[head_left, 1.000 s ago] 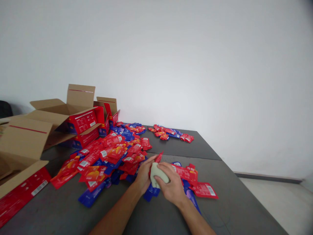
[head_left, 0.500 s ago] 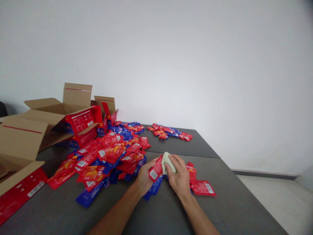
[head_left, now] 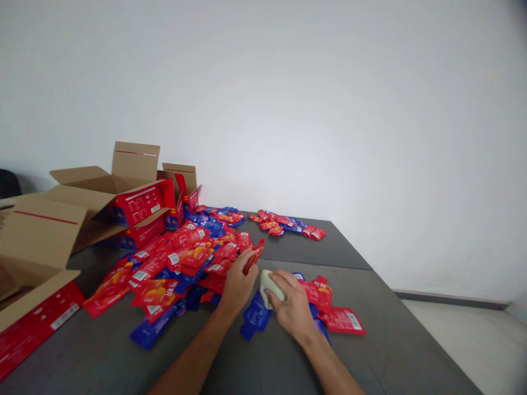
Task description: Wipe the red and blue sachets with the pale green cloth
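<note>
We saw a red sachet [head_left: 252, 258] pinched between the thumb and fingers of the left hand [head_left: 237, 284], lifted edge-on just above the grey table [head_left: 370, 340]. At its four o'clock the right hand [head_left: 294, 310] curled its fingers closed around a pale cloth [head_left: 269, 286], low over a blue sachet [head_left: 253, 317] lying flat. From nine to eleven o'clock of the hands spread a heap of red and blue sachets [head_left: 181, 263], with open cartons [head_left: 123, 197] beyond it; a smaller heap [head_left: 288, 224] sat at one o'clock.

Light: bright, even, diffuse; wall [head_left: 313, 109] palest right of centre.
Shadows: faint and soft under packets [head_left: 181, 263] on table [head_left: 391, 340].
Blur: slight on left hand [head_left: 236, 285].
Edges: corners darken, top right most; lines bow.
</note>
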Tool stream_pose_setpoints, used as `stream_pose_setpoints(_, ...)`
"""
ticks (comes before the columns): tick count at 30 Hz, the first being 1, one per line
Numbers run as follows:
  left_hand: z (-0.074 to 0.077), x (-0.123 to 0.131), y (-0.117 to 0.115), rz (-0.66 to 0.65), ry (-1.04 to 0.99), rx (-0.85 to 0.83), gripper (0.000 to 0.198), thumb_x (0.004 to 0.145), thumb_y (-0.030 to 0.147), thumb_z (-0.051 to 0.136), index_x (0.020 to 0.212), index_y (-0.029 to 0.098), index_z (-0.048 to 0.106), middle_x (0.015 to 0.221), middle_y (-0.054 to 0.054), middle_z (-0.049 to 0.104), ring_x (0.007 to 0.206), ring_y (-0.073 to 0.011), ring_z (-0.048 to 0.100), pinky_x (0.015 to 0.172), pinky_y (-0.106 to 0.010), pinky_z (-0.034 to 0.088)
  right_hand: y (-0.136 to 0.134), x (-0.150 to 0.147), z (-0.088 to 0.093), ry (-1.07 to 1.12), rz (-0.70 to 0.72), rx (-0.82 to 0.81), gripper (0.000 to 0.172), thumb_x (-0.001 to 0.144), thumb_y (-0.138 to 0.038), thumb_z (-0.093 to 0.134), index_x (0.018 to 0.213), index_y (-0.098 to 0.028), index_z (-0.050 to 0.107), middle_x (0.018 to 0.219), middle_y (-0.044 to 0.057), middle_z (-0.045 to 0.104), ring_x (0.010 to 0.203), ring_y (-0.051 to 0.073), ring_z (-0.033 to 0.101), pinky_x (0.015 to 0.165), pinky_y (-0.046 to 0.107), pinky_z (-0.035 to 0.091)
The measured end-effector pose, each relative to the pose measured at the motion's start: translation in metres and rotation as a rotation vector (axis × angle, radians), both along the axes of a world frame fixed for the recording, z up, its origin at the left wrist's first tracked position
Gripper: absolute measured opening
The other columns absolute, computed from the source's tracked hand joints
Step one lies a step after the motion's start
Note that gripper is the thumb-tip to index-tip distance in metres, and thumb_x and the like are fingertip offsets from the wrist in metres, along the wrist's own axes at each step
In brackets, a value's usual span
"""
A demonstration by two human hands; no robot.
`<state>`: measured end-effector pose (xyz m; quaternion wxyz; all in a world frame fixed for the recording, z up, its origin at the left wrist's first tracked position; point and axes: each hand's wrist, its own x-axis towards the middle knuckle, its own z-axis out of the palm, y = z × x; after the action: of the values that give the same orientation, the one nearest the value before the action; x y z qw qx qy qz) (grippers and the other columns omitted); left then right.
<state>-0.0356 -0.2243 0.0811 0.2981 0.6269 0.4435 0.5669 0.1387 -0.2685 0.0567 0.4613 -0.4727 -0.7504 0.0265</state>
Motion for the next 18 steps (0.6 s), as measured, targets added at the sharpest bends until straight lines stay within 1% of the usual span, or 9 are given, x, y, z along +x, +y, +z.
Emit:
stream_pose_setpoints(3,0.005,-0.019,0.007,0.197,0.277,0.247,0.036,0.088,0.025,0.054,0.123,0.021,0.064,0.144,-0.009,0.054,0.137,-0.0261,0.046,0.117,-0.045,0.033,0.004,0.006,0.000,0.014,-0.058,0.002,0.032,0.086,-0.027,0.068,0.118,-0.025,0.070,0.121,0.010,0.067,0.111,0.026,0.064,0.099,0.043,0.053)
stream_pose_setpoints(5,0.005,-0.037,0.015,0.310,0.395,0.324,0.032,0.089,0.026,0.054,0.118,0.020,0.066,0.144,-0.011,0.053,0.139,-0.0281,0.042,0.118,-0.047,0.031,0.005,0.009,0.001,0.024,-0.095,-0.004,0.031,0.087,-0.029,0.068,0.117,-0.025,0.071,0.121,0.010,0.067,0.111,0.026,0.064,0.100,0.043,0.053)
stream_pose_setpoints(7,0.002,-0.054,0.024,0.406,0.470,0.295,0.030,0.090,0.026,0.053,0.115,0.021,0.067,0.143,-0.012,0.054,0.140,-0.0305,0.040,0.118,-0.050,0.029,0.006,0.012,0.002,0.034,-0.125,-0.013,0.031,0.087,-0.030,0.068,0.117,-0.024,0.072,0.121,0.011,0.067,0.111,0.027,0.064,0.100,0.044,0.053)
stream_pose_setpoints(10,-0.003,-0.070,0.033,0.450,0.527,0.230,0.026,0.088,0.025,0.055,0.108,0.020,0.069,0.139,-0.014,0.057,0.140,-0.0348,0.038,0.118,-0.054,0.024,0.008,0.015,0.002,0.042,-0.150,-0.030,0.032,0.087,-0.031,0.068,0.117,-0.023,0.072,0.122,0.011,0.067,0.111,0.028,0.064,0.099,0.045,0.054)
stream_pose_setpoints(11,-0.004,-0.071,0.034,0.446,0.524,0.213,0.024,0.087,0.025,0.056,0.105,0.021,0.070,0.137,-0.014,0.058,0.140,-0.0358,0.036,0.118,-0.055,0.021,0.008,0.015,0.001,0.044,-0.154,-0.034,0.032,0.087,-0.031,0.068,0.117,-0.023,0.072,0.122,0.011,0.067,0.111,0.028,0.064,0.099,0.046,0.054)
stream_pose_setpoints(13,-0.005,-0.063,0.032,0.423,0.473,0.179,0.020,0.084,0.024,0.058,0.099,0.023,0.071,0.135,-0.012,0.059,0.141,-0.0370,0.032,0.118,-0.057,0.015,0.009,0.015,0.000,0.050,-0.158,-0.032,0.032,0.086,-0.031,0.068,0.117,-0.023,0.072,0.121,0.011,0.067,0.110,0.028,0.064,0.098,0.046,0.054)
stream_pose_setpoints(15,-0.005,-0.047,0.025,0.339,0.368,0.133,0.017,0.080,0.022,0.061,0.094,0.025,0.071,0.131,-0.011,0.061,0.139,-0.0376,0.032,0.118,-0.057,0.013,0.010,0.015,-0.001,0.060,-0.163,-0.022,0.031,0.086,-0.032,0.069,0.116,-0.024,0.072,0.120,0.010,0.068,0.108,0.028,0.065,0.097,0.046,0.055)
stream_pose_setpoints(16,-0.006,-0.036,0.020,0.245,0.303,0.106,0.015,0.077,0.021,0.063,0.088,0.025,0.072,0.124,-0.012,0.064,0.134,-0.0376,0.037,0.117,-0.055,0.015,0.010,0.015,-0.001,0.064,-0.169,-0.019,0.031,0.086,-0.032,0.069,0.116,-0.024,0.073,0.119,0.011,0.068,0.108,0.028,0.065,0.097,0.046,0.055)
stream_pose_setpoints(18,-0.014,-0.014,0.008,-0.031,0.188,0.024,0.009,0.072,0.019,0.068,0.078,0.025,0.071,0.098,-0.013,0.067,0.117,-0.0359,0.050,0.113,-0.051,0.024,0.012,0.017,-0.002,0.070,-0.188,-0.025,0.031,0.086,-0.032,0.069,0.115,-0.023,0.073,0.119,0.011,0.068,0.107,0.028,0.066,0.097,0.046,0.055)
